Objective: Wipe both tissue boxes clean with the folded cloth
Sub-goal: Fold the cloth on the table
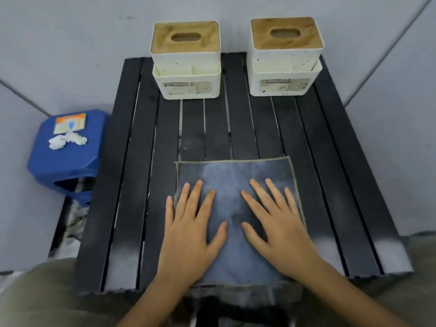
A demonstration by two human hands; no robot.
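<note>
Flat, both my left hand (192, 228) and right hand (279, 226) press the cloth (232, 175), fingers spread, gripping nothing; a sloppy fold could bunch, missing specks on the boxes (186, 87) at twelve o'clock.

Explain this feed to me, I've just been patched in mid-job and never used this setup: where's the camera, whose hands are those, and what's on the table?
There is no machine here. One camera sits on a person's head, looking forward and down.

The left hand and right hand lie flat, fingers spread, on a dark blue-grey cloth spread on a black slatted table. Neither hand grips anything.

At the table's far edge stand two white tissue boxes with wooden lids: the left tissue box and the right tissue box. Both look speckled with dirt.

Left of the table, a blue stool holds a small packet and crumpled tissue.
</note>
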